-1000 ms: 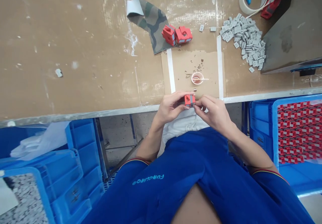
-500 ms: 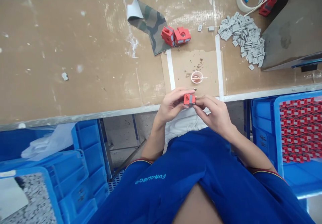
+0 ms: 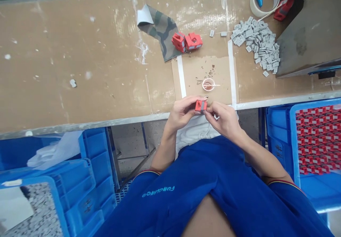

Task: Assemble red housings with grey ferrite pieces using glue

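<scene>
Between both hands, at the table's front edge, is a small red block with a grey band (image 3: pixel 200 105). My left hand (image 3: pixel 183 111) grips its left side, fingers behind and thumb in front. My right hand (image 3: pixel 222 115) has its fingertips pinched at the block's right side; whether a small part sits in them is hidden. Just beyond the block stands a small clear cup (image 3: pixel 208 84) of reddish-brown liquid with a white stick across it. Farther back, two more red blocks (image 3: pixel 186 42) rest partly on a camouflage cloth piece (image 3: pixel 162 25).
A pile of small grey plates (image 3: pixel 257 43) lies at the right, near a roll of tape (image 3: pixel 253 2) and a dark metal box (image 3: pixel 306 31). Blue crates flank me: the right crate (image 3: pixel 293 137) holds rows of red blocks, the left crate (image 3: pixel 57 198) many small grey pieces.
The camera view has shifted slightly, so the table items appear a little lower. My right hand has moved slightly left against the block; my left hand keeps its hold.
</scene>
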Motion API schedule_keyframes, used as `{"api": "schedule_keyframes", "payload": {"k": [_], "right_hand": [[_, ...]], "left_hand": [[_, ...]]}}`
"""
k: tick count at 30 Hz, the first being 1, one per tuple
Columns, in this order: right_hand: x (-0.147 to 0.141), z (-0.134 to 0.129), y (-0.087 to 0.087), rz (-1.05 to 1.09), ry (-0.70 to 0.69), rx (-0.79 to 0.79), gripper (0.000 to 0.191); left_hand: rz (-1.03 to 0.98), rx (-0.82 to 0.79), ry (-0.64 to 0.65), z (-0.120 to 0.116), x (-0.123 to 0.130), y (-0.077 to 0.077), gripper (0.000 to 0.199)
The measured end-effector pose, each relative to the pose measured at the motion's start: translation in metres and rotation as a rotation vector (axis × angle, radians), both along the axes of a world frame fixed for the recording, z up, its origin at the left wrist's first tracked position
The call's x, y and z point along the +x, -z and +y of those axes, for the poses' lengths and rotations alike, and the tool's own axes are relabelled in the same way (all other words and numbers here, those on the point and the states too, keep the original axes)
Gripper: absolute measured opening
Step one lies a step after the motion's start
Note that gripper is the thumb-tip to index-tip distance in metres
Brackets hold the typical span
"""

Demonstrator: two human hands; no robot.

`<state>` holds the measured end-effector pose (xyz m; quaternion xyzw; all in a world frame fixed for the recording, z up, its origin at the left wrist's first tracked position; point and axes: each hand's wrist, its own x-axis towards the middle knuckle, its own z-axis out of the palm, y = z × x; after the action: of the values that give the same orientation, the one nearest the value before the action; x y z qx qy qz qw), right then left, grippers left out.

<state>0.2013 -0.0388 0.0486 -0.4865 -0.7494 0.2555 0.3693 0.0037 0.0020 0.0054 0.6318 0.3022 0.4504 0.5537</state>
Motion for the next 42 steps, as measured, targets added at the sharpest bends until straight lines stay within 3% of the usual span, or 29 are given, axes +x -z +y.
{"api": "schedule_keyframes", "payload": {"k": [5, 9, 15, 23, 26, 28, 32, 36, 39, 42], "right_hand": [[0.001, -0.006, -0.004, -0.017, 0.019, 0.031, 0.02], [0.004, -0.014, -0.012, -0.019, 0.009, 0.03, 0.013], [-0.001, -0.019, -0.019, -0.043, 0.024, 0.052, 0.009], [-0.004, -0.025, -0.038, -0.163, 0.038, 0.274, 0.009], [0.014, -0.031, -0.056, -0.219, 0.106, 0.295, 0.007], [0.036, -0.037, -0.072, -0.219, 0.149, 0.287, 0.002], [0.086, -0.053, -0.107, -0.196, 0.177, 0.232, 0.014], [0.114, -0.066, -0.12, -0.202, 0.27, 0.217, 0.015], [0.143, -0.072, -0.108, -0.217, 0.385, 0.174, 0.012], [0.207, -0.069, -0.089, -0.348, 0.627, 0.03, 0.015]], "left_hand": [[-0.068, -0.007, 0.055, -0.001, 0.001, 0.002, 0.037], [-0.164, -0.106, 0.102, 0.001, 0.003, 0.0, 0.034], [-0.238, -0.157, 0.086, 0.0, 0.004, 0.001, 0.042], [-0.352, -0.244, 0.111, -0.014, 0.02, 0.004, 0.049], [-0.345, -0.231, 0.188, -0.012, 0.036, -0.014, 0.046], [-0.317, -0.16, 0.259, -0.007, 0.053, -0.034, 0.041], [-0.234, 0.035, 0.417, 0.001, 0.099, -0.075, 0.037], [-0.14, 0.15, 0.547, 0.011, 0.137, -0.097, 0.044], [0.112, 0.335, 0.411, 0.037, 0.125, -0.098, 0.05], [0.339, 0.573, -0.123, 0.087, 0.078, -0.083, 0.035]]}}
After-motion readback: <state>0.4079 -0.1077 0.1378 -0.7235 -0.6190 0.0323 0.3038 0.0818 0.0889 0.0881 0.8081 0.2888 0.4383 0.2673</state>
